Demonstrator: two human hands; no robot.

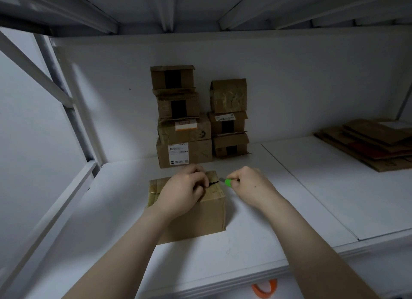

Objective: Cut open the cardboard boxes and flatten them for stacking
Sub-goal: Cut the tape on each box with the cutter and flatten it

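Head view: cardboard box (189, 209) sits near the front of the white shelf (312, 198); left hand (185, 191) curls over its top, fingers hooked at the split seam, probably to steady it. Right hand (249, 185) is clenched round a green utility knife (227, 182), blade at the seam's right end; uncut boxes (185, 152) stacked behind, flattened cardboard (370, 142) far right

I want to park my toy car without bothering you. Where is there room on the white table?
Bare patches: left of the box being cut, and the wide stretch between it and the flattened cardboard on the right. Crowded: the back, by the stacked boxes.
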